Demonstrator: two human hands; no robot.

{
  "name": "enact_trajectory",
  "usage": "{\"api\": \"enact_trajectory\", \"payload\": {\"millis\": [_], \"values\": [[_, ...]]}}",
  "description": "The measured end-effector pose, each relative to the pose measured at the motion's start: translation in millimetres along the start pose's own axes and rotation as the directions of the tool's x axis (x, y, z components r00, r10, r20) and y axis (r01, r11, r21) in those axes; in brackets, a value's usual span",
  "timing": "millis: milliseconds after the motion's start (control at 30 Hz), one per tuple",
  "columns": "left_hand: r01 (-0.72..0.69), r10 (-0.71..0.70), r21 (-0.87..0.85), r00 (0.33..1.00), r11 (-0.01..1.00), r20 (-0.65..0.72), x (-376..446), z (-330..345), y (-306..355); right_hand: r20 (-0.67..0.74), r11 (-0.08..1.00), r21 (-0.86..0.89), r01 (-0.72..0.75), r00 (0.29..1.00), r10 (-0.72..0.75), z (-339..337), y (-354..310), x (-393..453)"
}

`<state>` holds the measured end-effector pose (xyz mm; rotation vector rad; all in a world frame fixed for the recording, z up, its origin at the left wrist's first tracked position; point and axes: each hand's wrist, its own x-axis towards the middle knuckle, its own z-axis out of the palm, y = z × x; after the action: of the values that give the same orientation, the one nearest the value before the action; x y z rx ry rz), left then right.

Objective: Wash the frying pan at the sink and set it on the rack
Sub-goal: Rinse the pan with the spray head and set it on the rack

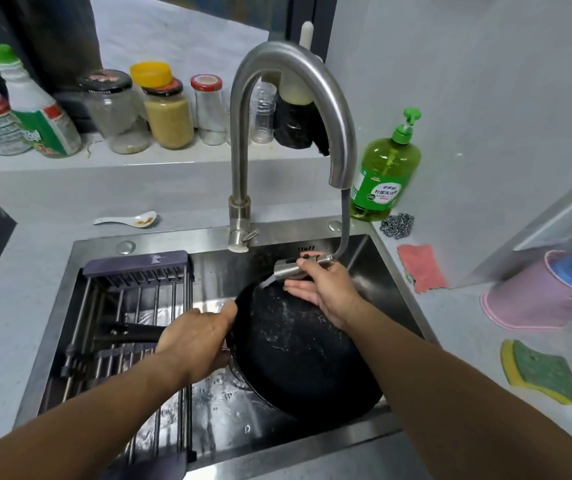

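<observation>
A black frying pan (298, 355) sits tilted in the steel sink (391, 285), wet, its handle (128, 332) pointing left over the rack. My left hand (198, 341) grips the pan at its left rim, where the handle joins. My right hand (326, 289) holds the pull-out spray head (289, 266) of the faucet (243, 140), aimed down at the pan's far edge. The metal-bar rack (132, 306) with dark end pieces spans the left half of the sink.
A green dish soap bottle (386, 168), a steel scourer (397, 225) and a pink cloth (421, 268) lie right of the sink. A yellow-green sponge (540, 372) and a pink container (547, 292) sit farther right. Jars and bottles line the back ledge; a white spoon (127, 220) lies beside the faucet.
</observation>
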<state>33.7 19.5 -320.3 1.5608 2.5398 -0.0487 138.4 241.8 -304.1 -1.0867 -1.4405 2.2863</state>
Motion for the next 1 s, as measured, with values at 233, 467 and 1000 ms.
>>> {"api": "enact_trajectory", "payload": {"millis": [233, 467, 1000], "values": [[0.069, -0.080, -0.144, 0.994, 0.987, -0.070, -2.7, 18.6, -13.9, 0.265, 0.958, -0.234, -0.166, 0.937, 0.227, 18.4, 4.5, -13.3], [0.090, -0.096, -0.058, 0.988, 0.994, -0.121, 1.7, 13.4, -15.6, 0.326, 0.765, -0.605, -0.220, 0.808, 0.491, -15.9, -15.6, -29.2], [0.029, -0.028, 0.145, 1.000, 0.989, -0.005, 10.7, -16.4, -9.8, 0.193, 0.899, -0.434, 0.061, 0.981, 0.026, -9.1, 10.8, -0.8]]}}
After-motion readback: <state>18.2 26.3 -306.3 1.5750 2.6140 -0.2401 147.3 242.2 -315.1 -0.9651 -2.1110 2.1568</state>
